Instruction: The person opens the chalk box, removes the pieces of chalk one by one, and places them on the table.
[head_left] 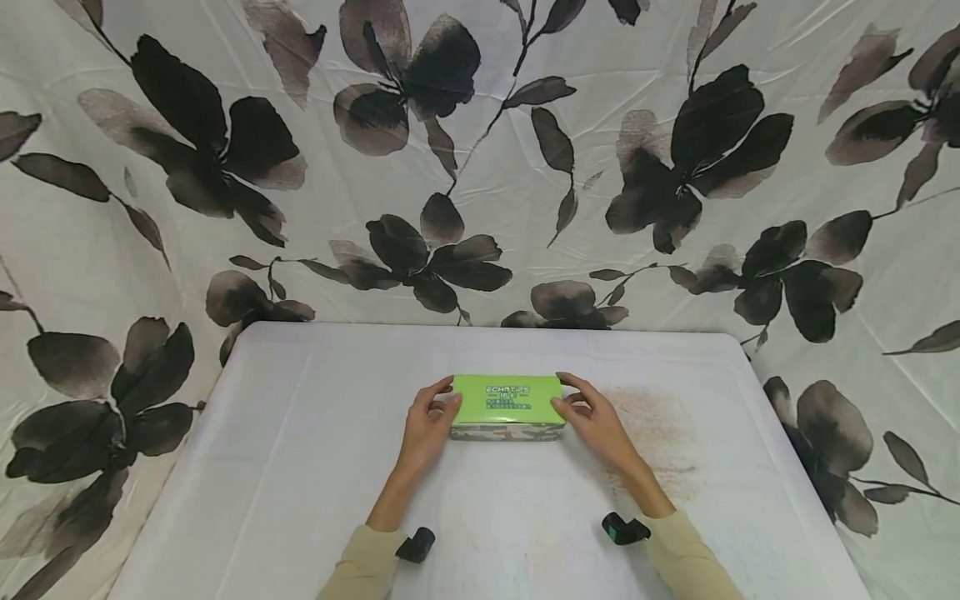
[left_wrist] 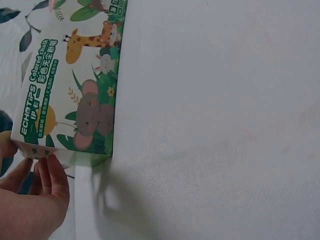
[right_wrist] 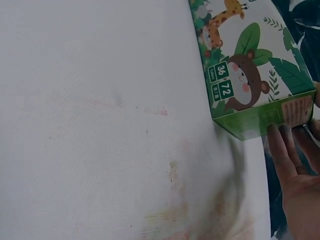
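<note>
A green cardboard box of colored chalk (head_left: 508, 398) lies on the white table, its bright green top face up in the head view. Cartoon animals and the words "Colored Chalk" cover its long side (left_wrist: 90, 95) in the left wrist view; a bear and the numbers 36 and 72 show on the box side (right_wrist: 245, 75) in the right wrist view. My left hand (head_left: 429, 425) grips the left end, thumb near the top edge and fingers against the end face. At the opposite end, my right hand (head_left: 596, 421) holds the box the same way.
The white table (head_left: 315, 467) has brownish smudges (head_left: 660, 442) to the right of the box. Behind it hangs a white cloth with dark flowers (head_left: 555, 200). Small black devices (head_left: 416, 545) sit at both wrists, by the beige sleeves (head_left: 363, 562).
</note>
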